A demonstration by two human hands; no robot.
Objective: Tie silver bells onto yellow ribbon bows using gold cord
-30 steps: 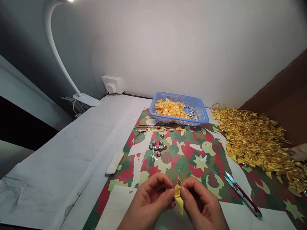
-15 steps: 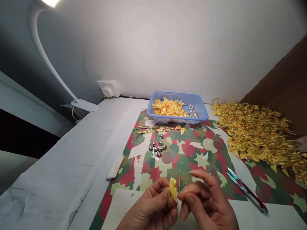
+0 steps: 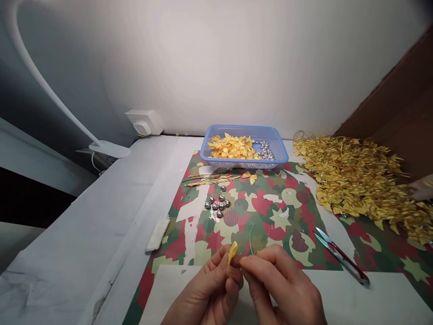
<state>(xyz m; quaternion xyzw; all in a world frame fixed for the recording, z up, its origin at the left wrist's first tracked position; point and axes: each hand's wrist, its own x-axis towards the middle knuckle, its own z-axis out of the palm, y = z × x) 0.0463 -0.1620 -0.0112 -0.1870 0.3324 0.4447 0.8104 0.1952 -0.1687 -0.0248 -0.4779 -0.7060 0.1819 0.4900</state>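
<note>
Between the thumb and finger of my left hand (image 3: 208, 289) is a small yellow ribbon bow (image 3: 232, 253), turned nearly edge-on. My right hand (image 3: 282, 282) is closed in a pinch right beside the bow, its fingertips close to those of my left hand. A thin gold cord (image 3: 251, 239) rises from behind the right fingers, which seem to grip it. Beyond the hands lies a group of small silver bells (image 3: 219, 206) on the patterned sheet (image 3: 250, 212). Gold cords (image 3: 213, 179) and a few loose yellow bows (image 3: 250, 177) lie behind them.
A blue basket (image 3: 243, 164) of yellow bows and silver bells stands by the wall. Finished-looking yellow bows with cords (image 3: 361, 176) are heaped at the right. Thread snips (image 3: 341, 257) lie to the right of my hands. A white lamp (image 3: 110, 148) stands at the left.
My right hand has closed in to the left, against the bow. The bow has turned from facing me to nearly edge-on. The whole view has shifted slightly.
</note>
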